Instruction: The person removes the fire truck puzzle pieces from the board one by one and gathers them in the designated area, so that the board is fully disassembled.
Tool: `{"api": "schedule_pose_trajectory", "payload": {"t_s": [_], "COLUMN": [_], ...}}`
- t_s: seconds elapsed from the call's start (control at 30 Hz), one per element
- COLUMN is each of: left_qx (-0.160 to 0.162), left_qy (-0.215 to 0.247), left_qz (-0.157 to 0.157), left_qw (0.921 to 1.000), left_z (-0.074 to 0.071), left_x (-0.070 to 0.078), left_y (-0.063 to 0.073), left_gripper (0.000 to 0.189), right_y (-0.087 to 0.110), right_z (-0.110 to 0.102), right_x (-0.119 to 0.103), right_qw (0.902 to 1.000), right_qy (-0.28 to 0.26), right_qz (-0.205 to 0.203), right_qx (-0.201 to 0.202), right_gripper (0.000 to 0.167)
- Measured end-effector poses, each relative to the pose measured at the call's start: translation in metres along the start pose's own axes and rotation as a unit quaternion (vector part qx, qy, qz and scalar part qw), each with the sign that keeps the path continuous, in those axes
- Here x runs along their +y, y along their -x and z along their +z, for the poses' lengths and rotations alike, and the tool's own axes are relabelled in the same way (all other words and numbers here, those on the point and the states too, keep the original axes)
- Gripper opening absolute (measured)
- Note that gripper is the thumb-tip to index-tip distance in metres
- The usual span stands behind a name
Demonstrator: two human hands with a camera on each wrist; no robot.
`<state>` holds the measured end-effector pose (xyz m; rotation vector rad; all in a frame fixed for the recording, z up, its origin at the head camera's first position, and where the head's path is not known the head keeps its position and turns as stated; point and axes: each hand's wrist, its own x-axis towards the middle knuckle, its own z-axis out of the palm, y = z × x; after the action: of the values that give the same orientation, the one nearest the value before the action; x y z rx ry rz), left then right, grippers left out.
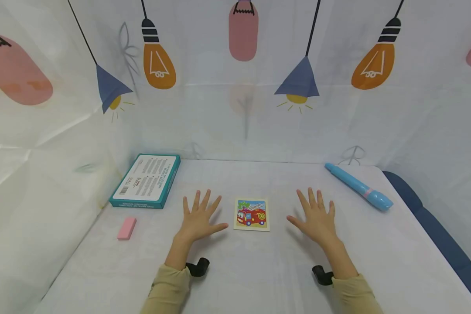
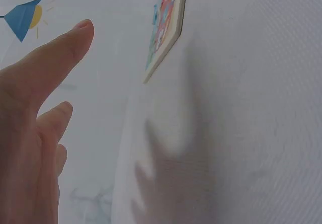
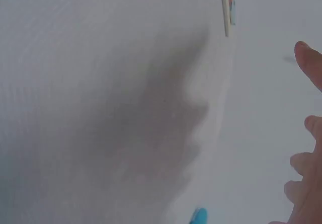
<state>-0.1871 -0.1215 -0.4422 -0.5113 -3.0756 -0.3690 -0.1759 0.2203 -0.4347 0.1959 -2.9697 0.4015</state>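
Observation:
Between the two hands lies a small square wooden picture puzzle (image 1: 251,215) with a red fire engine on it. My left hand (image 1: 198,223) is spread just left of the puzzle, palm down over the table, its thumb pointing toward the puzzle's edge. To the right, my right hand (image 1: 317,218) is spread the same way, a little farther off. Neither hand holds anything. Shadows of the fingers fall on the white cloth in both wrist views. The puzzle's edge (image 2: 171,38) shows near the left thumb, and a sliver of the puzzle (image 3: 226,7) appears in the right wrist view.
At the back left lies a flat teal-edged box (image 1: 145,181) with printed text. A pink eraser-like block (image 1: 127,228) is in front of it. A light blue pen-shaped case (image 1: 358,186) lies at the back right. A patterned curtain (image 1: 212,117) hangs behind the table; a dark blue seat (image 1: 435,222) is beside it.

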Motion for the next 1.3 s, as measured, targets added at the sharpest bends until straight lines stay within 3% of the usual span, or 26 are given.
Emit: {"api": "schedule_pose_trajectory", "payload": {"t_s": [0.27,0.57,0.77,0.93,1.3], "left_qx": [-0.006,-0.003,-0.012,-0.021,-0.02], "left_qy": [0.039,0.098,0.146,0.163,0.135], "left_qz": [-0.006,-0.007,-0.007,-0.004,0.013], "left_qw": [0.9992,0.9952,0.9891,0.9864,0.9905], "left_z": [0.02,0.031,0.037,0.045,0.053], "left_x": [0.001,0.015,0.019,0.02,0.019], "left_y": [-0.018,-0.036,-0.042,-0.046,-0.047], "left_gripper": [0.087,0.085,0.081,0.076,0.068], "right_y": [-0.016,-0.034,-0.045,-0.056,-0.068], "right_z": [0.019,0.03,0.038,0.047,0.057], "right_x": [-0.013,-0.03,-0.043,-0.053,-0.066], "right_qw": [0.9967,0.9856,0.9743,0.9731,0.9723], "right_qy": [-0.069,-0.146,-0.196,-0.2,-0.18], "right_qz": [0.022,0.034,0.058,0.067,0.096], "right_qx": [-0.037,-0.078,-0.094,-0.094,-0.114], "right_gripper": [0.085,0.079,0.065,0.053,0.047]}}
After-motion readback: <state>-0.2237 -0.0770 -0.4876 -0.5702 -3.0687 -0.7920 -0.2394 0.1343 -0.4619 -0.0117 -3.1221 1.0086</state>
